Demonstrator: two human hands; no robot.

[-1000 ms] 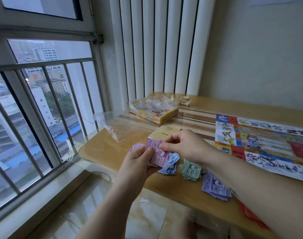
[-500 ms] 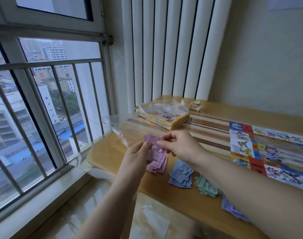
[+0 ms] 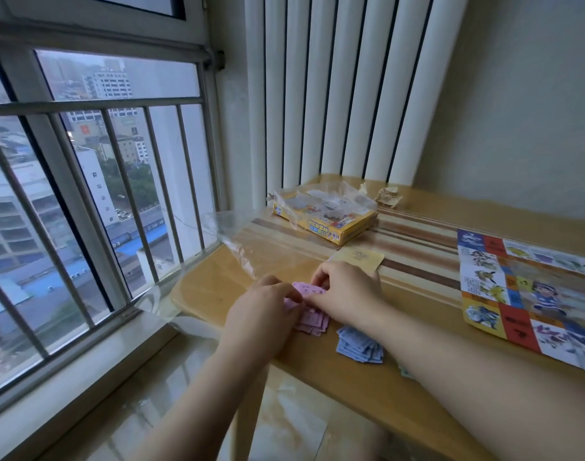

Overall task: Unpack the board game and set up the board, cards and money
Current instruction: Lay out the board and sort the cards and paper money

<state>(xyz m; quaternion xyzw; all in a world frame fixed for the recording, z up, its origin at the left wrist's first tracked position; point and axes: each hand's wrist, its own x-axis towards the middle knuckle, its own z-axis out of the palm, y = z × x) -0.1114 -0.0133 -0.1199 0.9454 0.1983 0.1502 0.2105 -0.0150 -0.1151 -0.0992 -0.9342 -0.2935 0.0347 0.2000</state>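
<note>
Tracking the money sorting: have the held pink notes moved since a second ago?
Yes. The pink notes in the left hand and right hand came down from in front of the yellow card to the pink pile on the table.

Table (image 3: 417, 377): wood, smooth, clear-varnished w/ semi-gloss sheen, plus a darker striped band across the top. Pink notes (image 3: 312, 319) & blue notes (image 3: 361, 346): thin matt printed paper; board (image 3: 534, 294): printed paper/card w/ slight sheen; box (image 3: 344, 232): yellow printed cardboard under crinkled transparent plastic film (image 3: 324, 196); card stack (image 3: 361, 257): pale-yellow matt card. Window bars (image 3: 84, 106): grey painted metal, smooth; floor (image 3: 284, 420): polished stone-look tile, high gloss w/ reflections; wall (image 3: 517, 111): matt paint
</note>
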